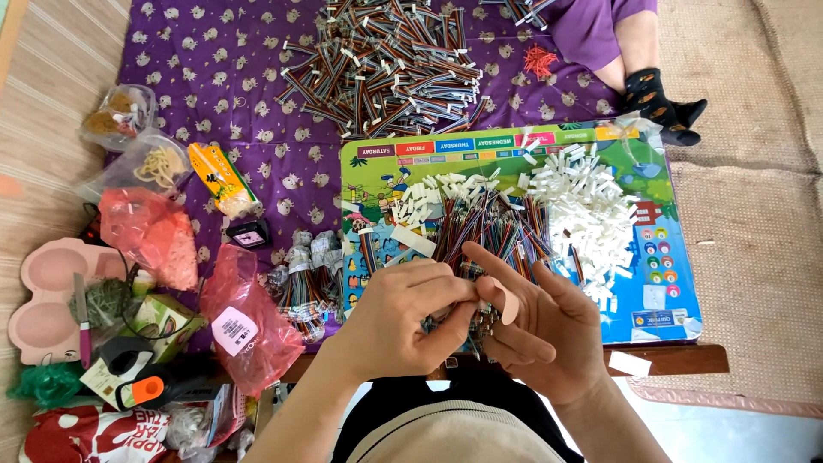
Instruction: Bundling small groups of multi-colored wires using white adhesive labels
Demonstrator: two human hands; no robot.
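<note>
My left hand (403, 313) and my right hand (540, 321) meet over the near edge of a colourful printed board (669, 274). Between their fingertips they pinch a small bundle of multicoloured wires (470, 319). A plaster wraps one finger of the right hand. Just beyond the hands lies a loose heap of coloured wires (489, 227). To its right sits a pile of small white plastic connectors (587, 210), with more white connectors (429, 193) on the left.
A large heap of finished striped cable pieces (386, 64) lies on the purple patterned cloth (214, 94). Another person's leg in a dark sock (656, 99) rests at the top right. Red plastic bags (244, 321), clear bags (141, 163) and tied cable bundles (304, 274) crowd the left side.
</note>
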